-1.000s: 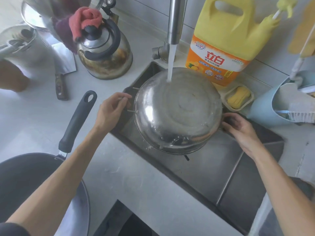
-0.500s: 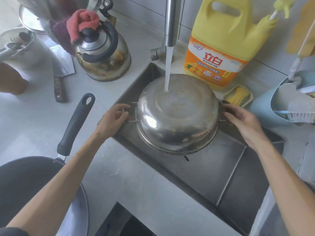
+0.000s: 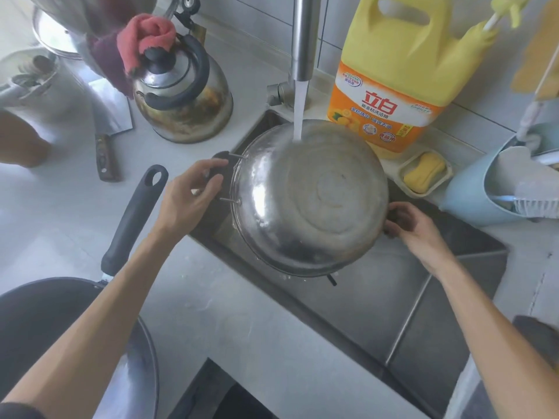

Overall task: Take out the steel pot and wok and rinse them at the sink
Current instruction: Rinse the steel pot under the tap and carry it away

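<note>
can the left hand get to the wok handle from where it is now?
Probably yes, once freed. The left hand grips the steel pot's side handle; the wok handle lies just beside its wrist on the counter, nothing between them.

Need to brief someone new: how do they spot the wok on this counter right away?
Start at the sink, where the steel pot is held upside down under the tap stream. Look left across the white counter to the bottom-left corner. The wok is the big dark pan there, with one long black handle, unlike the shiny kettle.
</note>
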A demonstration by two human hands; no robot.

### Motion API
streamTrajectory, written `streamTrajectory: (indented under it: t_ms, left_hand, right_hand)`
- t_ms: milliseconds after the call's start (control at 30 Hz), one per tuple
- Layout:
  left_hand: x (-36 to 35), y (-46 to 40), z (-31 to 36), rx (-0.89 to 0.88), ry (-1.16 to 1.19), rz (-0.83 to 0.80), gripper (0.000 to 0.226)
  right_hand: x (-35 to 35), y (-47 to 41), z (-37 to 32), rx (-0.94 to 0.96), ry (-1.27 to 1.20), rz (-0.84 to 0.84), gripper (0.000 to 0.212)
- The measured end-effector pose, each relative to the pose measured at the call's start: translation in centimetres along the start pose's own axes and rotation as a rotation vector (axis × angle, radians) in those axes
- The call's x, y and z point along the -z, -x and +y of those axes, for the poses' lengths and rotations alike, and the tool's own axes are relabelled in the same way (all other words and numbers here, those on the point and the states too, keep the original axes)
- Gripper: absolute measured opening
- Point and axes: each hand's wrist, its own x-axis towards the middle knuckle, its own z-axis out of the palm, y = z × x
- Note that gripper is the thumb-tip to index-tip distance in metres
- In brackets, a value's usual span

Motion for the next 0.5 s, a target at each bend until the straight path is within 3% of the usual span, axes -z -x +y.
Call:
streamTrajectory:
  t_ms: [100, 233, 500]
  left_hand:
    - [0.3, -0.7, 0.7, 0.006, -0.012, 0.03, 0.029]
    - [0.3, -0.9, -0.5, 0.113, -0.038, -0.034, 0.021]
    - [-2.2, 1.8, -3.6, 0.291, -0.026, -0.254, 0.017]
  right_hand:
    - [-0.5, 0.2, 0.6, -0.021, 0.012, -0.039, 0.054]
    - [0.0, 0.1, 0.3, -0.033, 0.009, 0.0, 0.016]
    - [2.4, -0.5, -2.7, 0.036, 0.042, 0.119, 0.023]
